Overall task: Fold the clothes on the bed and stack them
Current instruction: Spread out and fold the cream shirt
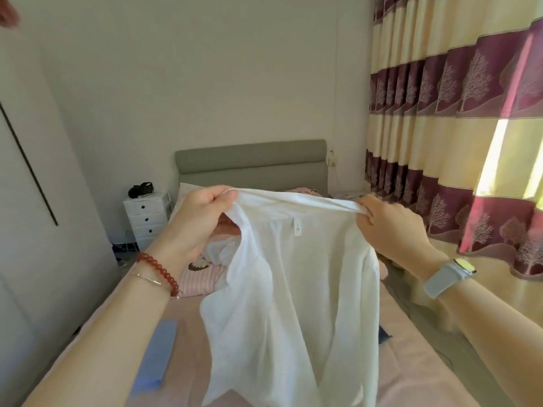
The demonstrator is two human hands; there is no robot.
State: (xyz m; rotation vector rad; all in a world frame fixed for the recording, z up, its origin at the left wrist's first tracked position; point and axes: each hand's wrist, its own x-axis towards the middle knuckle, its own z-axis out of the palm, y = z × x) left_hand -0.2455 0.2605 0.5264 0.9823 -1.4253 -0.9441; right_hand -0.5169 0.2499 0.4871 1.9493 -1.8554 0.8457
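A white shirt [299, 289] hangs in the air over the pink bed [426, 374], stretched between both hands along its neckline. My left hand [194, 221] pinches the left end of the collar, and my right hand [393, 227] pinches the right end. The shirt's inner label faces me. Its lower part drops below the frame. Behind it lie a pink striped garment [199, 279] and other crumpled clothes [217, 251], partly hidden by the shirt.
A blue folded item [160, 353] lies on the bed's left side, and a dark blue cloth [384, 336] peeks out at the right. A white drawer unit [147, 218] stands left of the grey headboard [252, 160]. Curtains [458, 127] hang on the right.
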